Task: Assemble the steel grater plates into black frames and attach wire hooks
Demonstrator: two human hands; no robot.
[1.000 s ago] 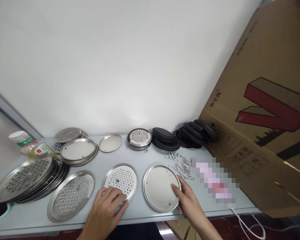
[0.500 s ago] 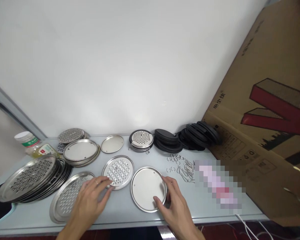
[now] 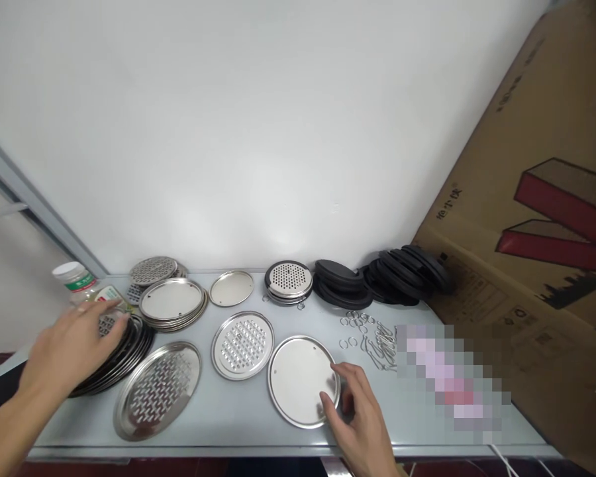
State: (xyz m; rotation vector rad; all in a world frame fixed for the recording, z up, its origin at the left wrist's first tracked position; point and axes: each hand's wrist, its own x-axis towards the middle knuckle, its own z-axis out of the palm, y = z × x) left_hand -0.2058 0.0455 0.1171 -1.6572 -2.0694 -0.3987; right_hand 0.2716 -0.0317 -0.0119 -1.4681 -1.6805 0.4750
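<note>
My left hand (image 3: 74, 344) is over the stack of large round metal grater plates (image 3: 124, 361) at the left, fingers stretched and thumb apart; it hides part of the stack. At the right edge of a plain round metal plate (image 3: 300, 381) is my right hand (image 3: 360, 414), thumb and fingers spread around the rim, not closed on it. Between the hands lie a small round grater plate (image 3: 243, 346) with raised teeth and a larger oval-looking grater plate (image 3: 159, 391), both flat on the table.
Behind stand a pile of plain plates (image 3: 171, 298), a single plain plate (image 3: 232, 288), a black-rimmed grater set (image 3: 289, 279) and black round parts (image 3: 342, 281). Metal rings (image 3: 352, 321) and wire hooks (image 3: 380, 348) lie right. A cardboard box (image 3: 516, 232) borders the right side; a jar (image 3: 74, 278) stands left.
My left hand has moved left from the small grater plate to the grater stack. My right hand stays by the plain plate's edge. The view has shifted slightly.
</note>
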